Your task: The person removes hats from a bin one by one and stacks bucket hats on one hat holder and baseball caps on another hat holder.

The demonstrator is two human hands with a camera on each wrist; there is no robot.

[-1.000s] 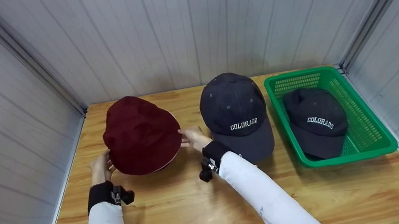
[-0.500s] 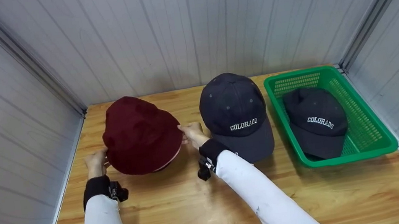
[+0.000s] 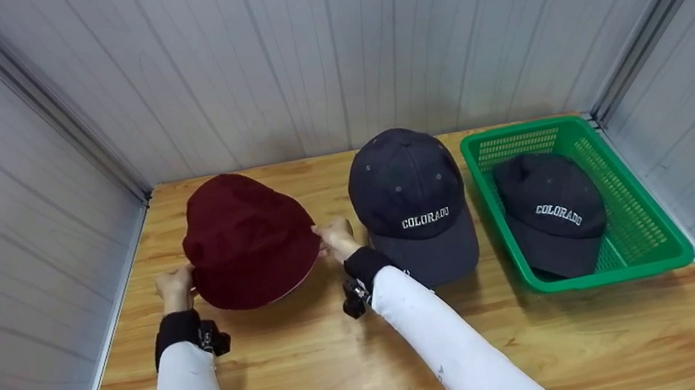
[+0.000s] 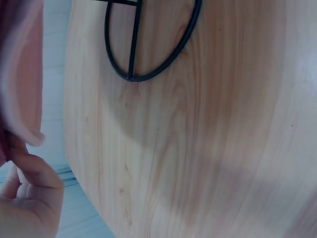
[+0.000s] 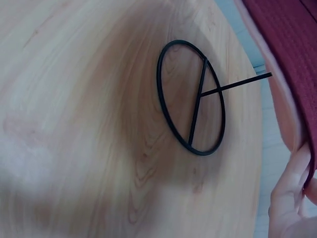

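Maroon hat [image 3: 249,241] sits over a black wire stand [image 5: 192,98] at the far left of the wooden table [image 3: 316,367], its crown rounded and slightly creased, with a pale pink lining showing along the near rim. Left hand [image 3: 176,288] pinches the hat's left edge with curled fingers [image 4: 29,173]; right hand [image 3: 336,238] pinches the right edge in the same manner. Both wrist views show the rim lifted off the tabletop, with the stand's ring base flat on the wood beneath. Just right of the right hand lies a navy cap [image 3: 412,203] lettered COLORADO. A second navy COLORADO cap [image 3: 551,212] rests inside a green plastic basket [image 3: 644,230] at the far right.
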